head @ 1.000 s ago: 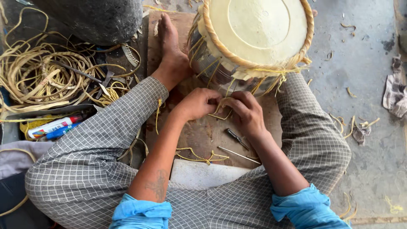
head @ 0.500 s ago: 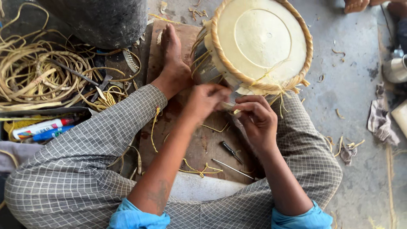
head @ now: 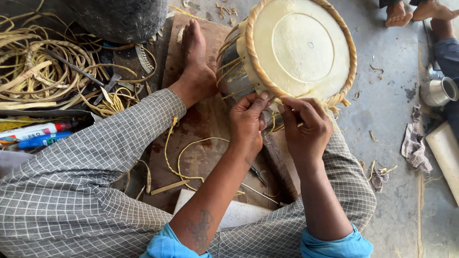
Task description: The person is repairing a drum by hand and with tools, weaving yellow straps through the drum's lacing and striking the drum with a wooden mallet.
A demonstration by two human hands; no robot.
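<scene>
A drum [head: 301, 48] with a pale skin head and a braided rim of yellowish strips lies tilted on a wooden board [head: 201, 124], propped between my legs. My left hand [head: 248, 119] grips the drum's near edge, its fingers pinching a thin yellowish strap [head: 191, 153] that trails down over the board. My right hand [head: 306, 126] is closed around the lacing at the rim right beside the left. My bare left foot [head: 196, 62] rests on the board beside the drum shell.
A heap of yellowish strips [head: 43, 71] with metal tools lies at left, with marker pens [head: 38, 136] below it. A dark round vessel [head: 119, 16] stands at top. A small metal cup [head: 440, 91], a rag [head: 416, 145] and another person's feet [head: 411, 12] are at right.
The drum has tipped up and its head now faces me more fully. Both hands have risen from the board to the drum's near rim, pulling the strap with them.
</scene>
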